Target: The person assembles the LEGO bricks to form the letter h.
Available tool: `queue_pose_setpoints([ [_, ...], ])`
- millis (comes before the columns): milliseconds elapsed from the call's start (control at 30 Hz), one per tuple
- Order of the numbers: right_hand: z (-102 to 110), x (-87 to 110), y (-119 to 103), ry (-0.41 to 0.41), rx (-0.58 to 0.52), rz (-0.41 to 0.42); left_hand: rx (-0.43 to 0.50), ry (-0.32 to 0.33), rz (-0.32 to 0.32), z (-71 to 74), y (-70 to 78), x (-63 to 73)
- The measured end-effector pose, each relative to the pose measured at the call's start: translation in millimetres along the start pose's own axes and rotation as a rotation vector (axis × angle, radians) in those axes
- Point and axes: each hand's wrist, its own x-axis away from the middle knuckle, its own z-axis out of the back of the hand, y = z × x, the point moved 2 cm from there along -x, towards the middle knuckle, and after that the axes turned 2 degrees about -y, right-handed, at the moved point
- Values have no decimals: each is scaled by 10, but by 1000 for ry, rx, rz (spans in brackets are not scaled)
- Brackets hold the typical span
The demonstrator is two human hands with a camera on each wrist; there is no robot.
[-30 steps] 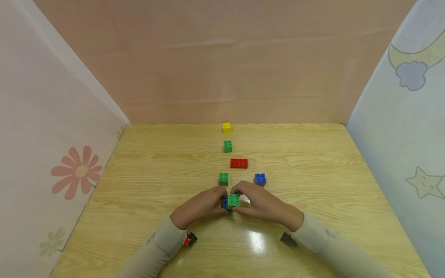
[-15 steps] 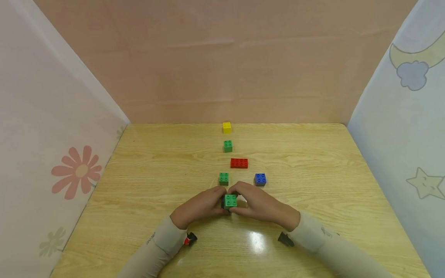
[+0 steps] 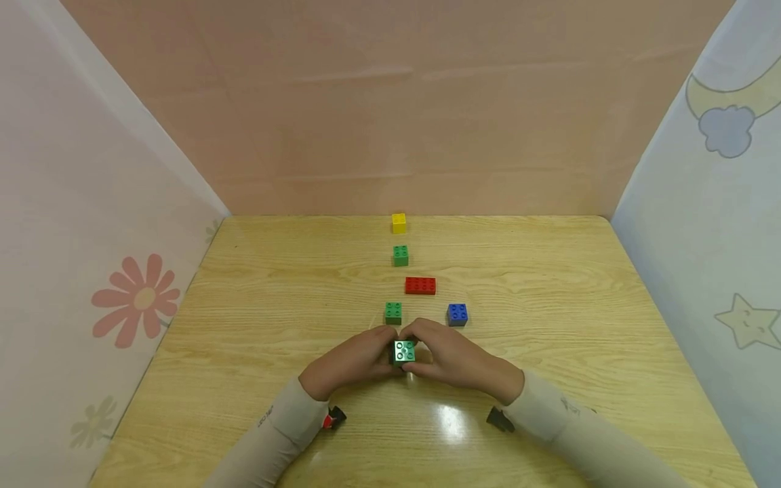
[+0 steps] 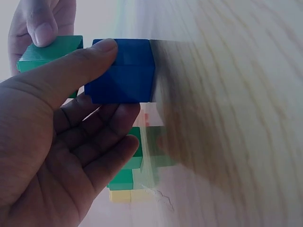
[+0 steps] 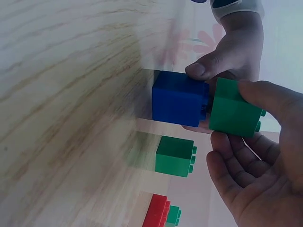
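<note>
My left hand (image 3: 350,364) pinches a blue toy brick (image 4: 130,73) between thumb and fingers, and that brick stands on the table. With thumb and fingertips, my right hand (image 3: 464,359) grips a green brick (image 3: 404,352) directly over the blue one. In the right wrist view the blue brick's studs still show below the held green brick (image 5: 232,108), with a narrow gap between the two. From the head view the green brick hides most of the blue one.
Beyond the hands on the wooden table (image 3: 274,285) sit a green brick (image 3: 393,313), another blue brick (image 3: 457,314), a long red brick (image 3: 420,285), a farther green brick (image 3: 400,255) and a yellow brick (image 3: 399,223). A patterned wall (image 3: 140,224) borders the left side.
My right hand has moved slightly left, bringing the green brick over the blue one and covering it from above. The left hand has stayed in place.
</note>
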Motion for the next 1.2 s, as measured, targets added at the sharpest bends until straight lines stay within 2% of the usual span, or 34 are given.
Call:
queue_pose_setpoints([
  [367, -30, -12, 22, -4, 62, -33, -15, 2, -1, 10, 7, -1],
  [700, -23, -2, 2, 17, 57, -15, -32, 1, -2, -9, 3, -7],
  [900, -29, -19, 9, 6, 56, -36, -51, -18, 15, -7, -5, 5],
  [1033, -32, -19, 16, -5, 59, -48, -31, -24, 36, 66, 15, 38],
  [1200, -30, -21, 15, -5, 48, -35, 35, 12, 51, 225, 73, 110],
])
